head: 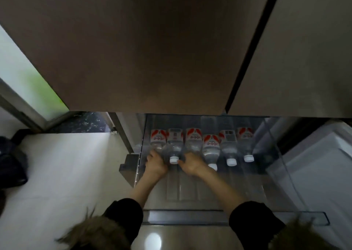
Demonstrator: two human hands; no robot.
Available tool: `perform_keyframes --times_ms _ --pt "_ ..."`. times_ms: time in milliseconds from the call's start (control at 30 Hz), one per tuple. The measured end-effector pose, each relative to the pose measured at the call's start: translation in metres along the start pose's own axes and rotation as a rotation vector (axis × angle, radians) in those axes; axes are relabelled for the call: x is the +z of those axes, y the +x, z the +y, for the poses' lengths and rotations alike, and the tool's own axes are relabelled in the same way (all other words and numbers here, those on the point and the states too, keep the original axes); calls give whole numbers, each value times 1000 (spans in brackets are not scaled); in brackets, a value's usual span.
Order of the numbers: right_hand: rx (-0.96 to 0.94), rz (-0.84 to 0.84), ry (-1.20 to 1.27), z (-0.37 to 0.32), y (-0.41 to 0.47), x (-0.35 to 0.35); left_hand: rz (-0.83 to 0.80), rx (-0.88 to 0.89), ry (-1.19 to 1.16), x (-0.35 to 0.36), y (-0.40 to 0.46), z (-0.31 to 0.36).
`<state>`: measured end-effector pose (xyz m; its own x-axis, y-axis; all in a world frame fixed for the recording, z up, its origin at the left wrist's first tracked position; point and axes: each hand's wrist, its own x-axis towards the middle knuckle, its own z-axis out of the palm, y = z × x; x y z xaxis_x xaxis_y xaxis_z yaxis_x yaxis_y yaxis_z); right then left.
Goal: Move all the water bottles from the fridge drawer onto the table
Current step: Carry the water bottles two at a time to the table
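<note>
Several clear water bottles with red-and-white labels and white caps lie side by side in the pulled-out fridge drawer [190, 188], caps toward me. My left hand [155, 164] is wrapped around the neck of the leftmost bottle [157, 138]. My right hand [191, 164] is closed over the neck of the third bottle [193, 138]. Between my hands lies the second bottle [174, 145], its cap showing. Three more bottles [210, 146] [228, 145] [245, 137] lie to the right, untouched.
The closed upper fridge doors [133, 49] overhang the drawer's back. A clear drawer wall [282, 154] runs along the right. Pale floor [66, 173] spreads to the left, with a dark bag [11, 162] at the far left. No table is in view.
</note>
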<state>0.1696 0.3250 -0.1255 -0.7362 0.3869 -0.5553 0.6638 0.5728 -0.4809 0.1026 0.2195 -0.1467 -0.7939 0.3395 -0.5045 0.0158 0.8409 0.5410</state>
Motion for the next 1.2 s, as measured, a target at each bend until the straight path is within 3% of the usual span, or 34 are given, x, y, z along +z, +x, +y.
perform_keyframes --times_ms 167,333,500,667,800,967,1200 --pt "68 -60 171 -9 27 8 14 -122 -237 13 19 -10" --pt "142 -31 335 -10 34 16 -60 -299 -750 5 16 0" --pt "162 -34 268 -3 24 13 -2 -342 -978 7 5 5" --pt "133 -1 305 -10 -13 -11 284 -255 -876 24 29 -6" --pt "123 128 345 -15 -43 -20 334 -180 -815 -10 -30 24" --pt "106 313 -38 -26 -79 -29 422 49 -538 -38 -72 21" --pt "-62 609 -218 -47 -88 -46 481 376 -131 -82 -76 20"
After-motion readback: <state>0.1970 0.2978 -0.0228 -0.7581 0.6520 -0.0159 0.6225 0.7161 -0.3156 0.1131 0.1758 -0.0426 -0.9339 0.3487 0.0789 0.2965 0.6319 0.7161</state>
